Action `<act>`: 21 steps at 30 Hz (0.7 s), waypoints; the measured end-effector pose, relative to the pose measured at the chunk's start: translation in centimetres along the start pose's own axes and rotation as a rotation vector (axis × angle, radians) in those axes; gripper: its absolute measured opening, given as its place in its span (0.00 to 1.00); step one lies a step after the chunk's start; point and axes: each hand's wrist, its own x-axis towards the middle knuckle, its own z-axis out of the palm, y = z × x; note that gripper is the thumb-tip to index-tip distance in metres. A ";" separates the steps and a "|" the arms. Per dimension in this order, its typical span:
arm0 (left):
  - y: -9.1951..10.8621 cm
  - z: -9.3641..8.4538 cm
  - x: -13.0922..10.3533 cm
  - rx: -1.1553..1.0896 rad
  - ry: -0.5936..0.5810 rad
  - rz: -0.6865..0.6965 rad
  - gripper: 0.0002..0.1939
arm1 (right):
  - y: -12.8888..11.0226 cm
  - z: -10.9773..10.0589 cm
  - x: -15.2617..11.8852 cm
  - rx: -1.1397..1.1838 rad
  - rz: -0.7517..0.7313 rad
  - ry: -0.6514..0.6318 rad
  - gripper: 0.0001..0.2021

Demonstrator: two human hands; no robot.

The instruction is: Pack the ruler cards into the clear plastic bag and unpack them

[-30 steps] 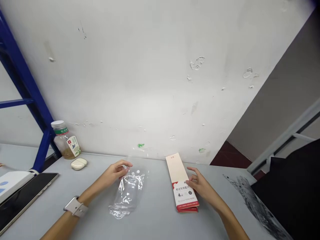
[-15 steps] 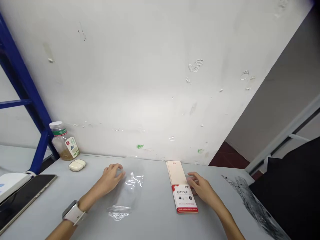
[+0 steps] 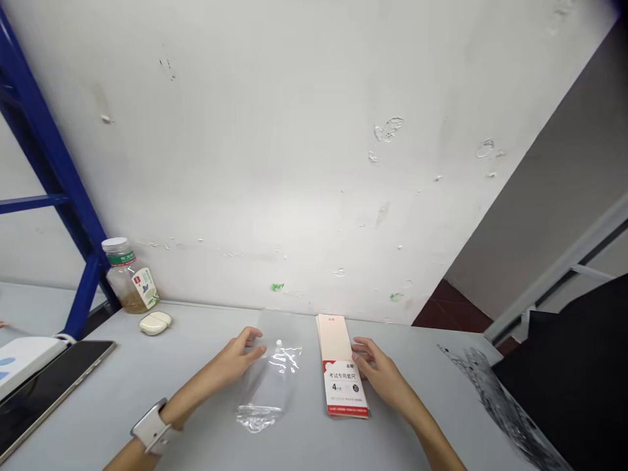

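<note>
A clear plastic zip bag [image 3: 269, 386] lies flat on the grey table, its zip edge toward me. My left hand [image 3: 241, 356], with a watch on the wrist, rests at the bag's left side, fingers apart and curved. To the right of the bag is a stack of long cream cards [image 3: 335, 337] with a white and red printed lower part [image 3: 345, 389]. My right hand [image 3: 375, 366] touches the stack's right edge with its fingers spread and loosely bent.
At the left stand a clear jar [image 3: 130, 278] with a white lid, a cream oval case [image 3: 156, 322], a phone [image 3: 53, 392] and a white box [image 3: 27, 360]. Crumpled clear plastic [image 3: 495, 392] lies right, beside black fabric [image 3: 574, 366]. A wall [image 3: 275, 163] rises behind.
My left hand and the bag have moved right. The card stack and my right hand have shifted left, so the stack is closer to the bag and stands straighter.
</note>
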 end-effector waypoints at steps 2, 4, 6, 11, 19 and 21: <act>0.3 0.4 -0.2 -0.046 -0.026 0.027 0.21 | -0.2 0.5 -0.1 -0.016 -0.011 -0.001 0.19; 0.6 0.9 -0.5 -0.092 -0.050 0.032 0.23 | -0.5 0.8 -0.3 -0.032 -0.013 -0.011 0.20; 0.7 1.3 -0.8 -0.124 -0.065 0.016 0.25 | -0.9 1.1 -0.5 -0.041 -0.004 -0.027 0.20; 0.6 2.1 -1.0 -0.137 -0.076 0.003 0.26 | -1.6 1.5 -1.0 -0.054 0.003 -0.061 0.19; -0.6 1.9 -0.9 0.260 0.071 0.295 0.25 | -1.2 1.7 -0.6 -0.224 -0.168 0.021 0.24; -1.1 1.8 -0.7 0.419 0.079 0.338 0.27 | -1.2 1.7 -0.7 -0.320 -0.223 0.007 0.26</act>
